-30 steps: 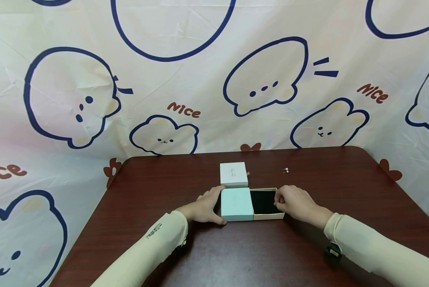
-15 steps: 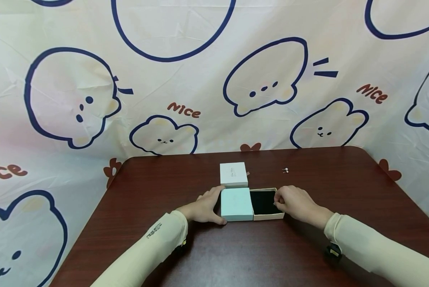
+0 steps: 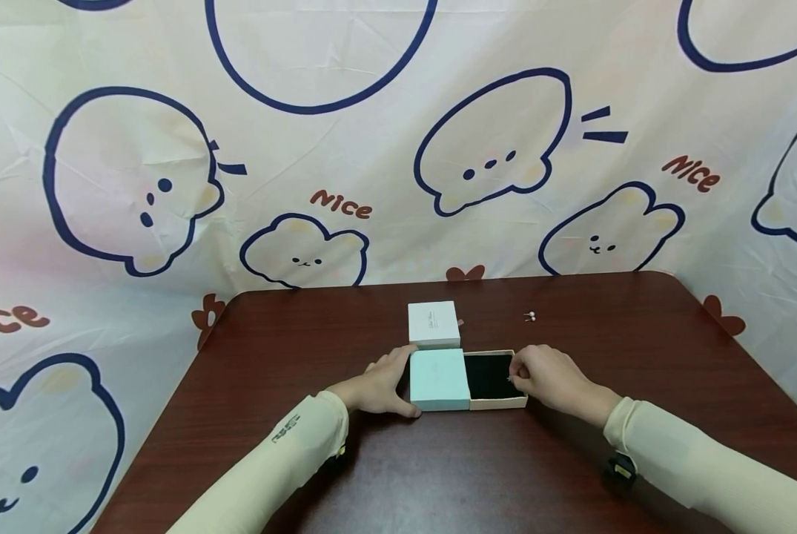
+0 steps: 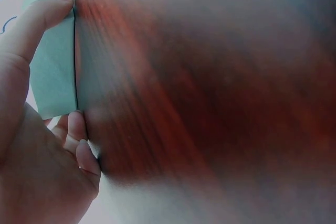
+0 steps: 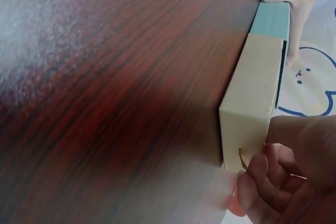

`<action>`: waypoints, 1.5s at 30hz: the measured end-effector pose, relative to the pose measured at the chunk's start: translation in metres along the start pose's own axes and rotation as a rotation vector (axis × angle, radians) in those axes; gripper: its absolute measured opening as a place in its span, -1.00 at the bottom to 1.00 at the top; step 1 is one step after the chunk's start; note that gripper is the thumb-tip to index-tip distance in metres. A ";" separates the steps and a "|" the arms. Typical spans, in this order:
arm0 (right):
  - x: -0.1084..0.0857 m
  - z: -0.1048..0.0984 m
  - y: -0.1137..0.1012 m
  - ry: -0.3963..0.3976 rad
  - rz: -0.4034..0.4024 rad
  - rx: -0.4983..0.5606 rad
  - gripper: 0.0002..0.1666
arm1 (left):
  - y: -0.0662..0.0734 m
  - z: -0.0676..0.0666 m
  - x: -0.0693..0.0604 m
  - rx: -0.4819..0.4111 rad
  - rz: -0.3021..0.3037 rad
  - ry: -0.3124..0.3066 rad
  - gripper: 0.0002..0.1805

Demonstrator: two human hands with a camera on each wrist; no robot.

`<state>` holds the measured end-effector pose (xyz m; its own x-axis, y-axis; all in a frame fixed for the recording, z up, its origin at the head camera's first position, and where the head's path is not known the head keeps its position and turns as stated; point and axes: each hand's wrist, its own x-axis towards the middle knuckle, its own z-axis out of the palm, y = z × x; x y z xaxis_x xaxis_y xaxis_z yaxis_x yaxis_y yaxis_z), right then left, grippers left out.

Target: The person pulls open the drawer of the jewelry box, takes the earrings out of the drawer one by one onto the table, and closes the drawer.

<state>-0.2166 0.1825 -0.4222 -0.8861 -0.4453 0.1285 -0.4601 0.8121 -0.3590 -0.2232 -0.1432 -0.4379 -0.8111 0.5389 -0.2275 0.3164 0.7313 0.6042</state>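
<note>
A pale teal sliding box sleeve [image 3: 440, 380] lies on the table, its cream drawer [image 5: 254, 74] pulled out to the right and lined in black. My left hand [image 3: 381, 382] grips the sleeve's left end; in the left wrist view the thumb lies along one side and fingers curl at the other. My right hand [image 3: 550, 377] is over the drawer's right end, thumb and forefinger together inside it at a tiny shiny piece [image 3: 509, 380], too small to name. Curled outer fingers are near a ribbon tab [image 5: 242, 158] on the drawer's end.
A white box [image 3: 434, 324] with small print stands just behind the teal sleeve. Two tiny white-headed studs, like earrings [image 3: 530, 317], lie further back on the brown table [image 3: 291, 341]. A patterned cloth [image 3: 385, 163] hangs around the table's far side.
</note>
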 end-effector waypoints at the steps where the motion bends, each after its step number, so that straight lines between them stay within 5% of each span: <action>1: 0.000 0.000 0.000 0.002 0.002 0.000 -0.82 | 0.000 0.000 0.000 0.001 0.000 0.000 0.25; 45: -0.002 -0.002 0.000 -0.004 0.001 0.010 -0.83 | -0.001 0.000 0.001 0.005 0.012 0.006 0.26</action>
<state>-0.2146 0.1839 -0.4205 -0.8863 -0.4459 0.1248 -0.4587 0.8088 -0.3680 -0.2238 -0.1435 -0.4386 -0.8102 0.5450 -0.2157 0.3284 0.7269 0.6031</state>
